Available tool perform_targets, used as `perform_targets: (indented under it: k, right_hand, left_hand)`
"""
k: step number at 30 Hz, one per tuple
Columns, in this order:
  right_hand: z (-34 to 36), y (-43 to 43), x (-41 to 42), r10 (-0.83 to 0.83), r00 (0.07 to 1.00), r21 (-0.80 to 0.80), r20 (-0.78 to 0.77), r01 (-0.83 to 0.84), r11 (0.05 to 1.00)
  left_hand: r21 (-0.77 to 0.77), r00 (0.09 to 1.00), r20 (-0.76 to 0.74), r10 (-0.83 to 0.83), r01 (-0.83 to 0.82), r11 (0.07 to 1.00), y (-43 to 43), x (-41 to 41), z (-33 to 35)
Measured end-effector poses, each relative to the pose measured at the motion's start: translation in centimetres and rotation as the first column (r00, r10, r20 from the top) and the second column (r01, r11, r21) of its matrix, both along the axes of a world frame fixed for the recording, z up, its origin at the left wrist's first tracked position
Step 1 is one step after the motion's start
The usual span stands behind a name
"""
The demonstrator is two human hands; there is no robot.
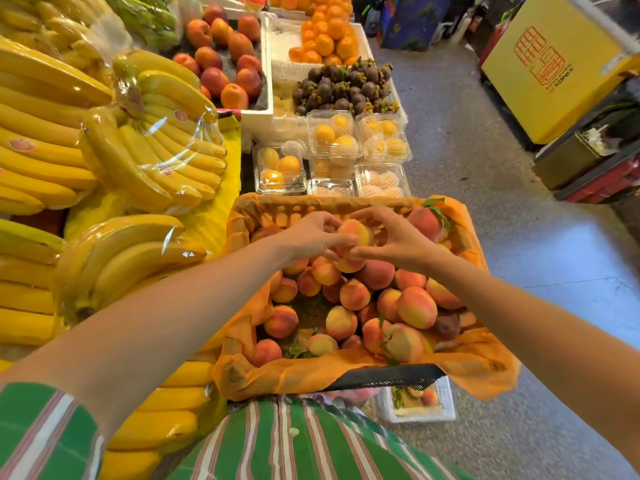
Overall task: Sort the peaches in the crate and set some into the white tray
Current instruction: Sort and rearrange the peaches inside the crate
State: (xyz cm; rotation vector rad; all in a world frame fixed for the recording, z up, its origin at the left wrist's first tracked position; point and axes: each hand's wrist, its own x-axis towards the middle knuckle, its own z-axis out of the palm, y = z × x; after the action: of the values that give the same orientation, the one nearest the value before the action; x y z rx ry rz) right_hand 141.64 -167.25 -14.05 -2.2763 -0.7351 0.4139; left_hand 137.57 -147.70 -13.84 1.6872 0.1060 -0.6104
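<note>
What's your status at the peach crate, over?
Left hand and right hand both pinching one peach, held over the crate. Many peaches lie inside. Nothing blocking the hands.

Grey floor (pixel 485 209) carries white tray (pixel 449 400), yellow box (pixel 554 109).

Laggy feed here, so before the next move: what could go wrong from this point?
1. The peach is only pinched by the fingertips of the left hand and right hand above the pile; a slip would likely bruise it and the fruit below.
2. The white tray sits mostly hidden beneath the near edge of the crate, so setting fruit there may be half-blind.
3. A dark peach at the right side touches sound ones and might be missed.
</note>
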Motion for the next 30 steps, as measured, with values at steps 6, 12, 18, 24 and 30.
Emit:
perform_targets:
  k: [6, 12, 18, 24, 30]
  right_hand:
    - [0.1, -0.9, 1.0, -0.049, 0.986, -0.067, 0.161, 0.06, 0.996]
    - [-1.3, -1.9, 2.3, -0.03, 0.964, -0.372, 0.265, 0.131, 0.919]
    - [-2.2, -0.9, 2.0, 0.042, 0.96, -0.515, 0.278, 0.112, 0.85]
    - [-1.8, 0.2, 1.4, 0.076, 0.928, -0.484, 0.366, 0.12, 0.867]
    - [-1.3, 5.3, -1.3, 0.22, 0.958, -0.227, 0.181, -0.177, 0.958]
  left_hand:
    - [0.163, 0.969, 0.231, -0.082, 0.045, 0.986, 0.4, 1.2, -0.6]
    - [0.618, 0.784, 0.554, -0.28, -0.161, 0.77, 4.1, 3.5, -2.6]
    - [0.676, 0.809, 0.472, -0.352, -0.075, 0.733, 6.5, 3.4, -3.4]
    - [0.708, 0.745, 0.549, -0.378, -0.175, 0.685, 8.3, 2.1, -3.0]
    - [0.69, 0.739, 0.604, -0.301, -0.295, 0.66, 9.9, -0.3, -3.2]
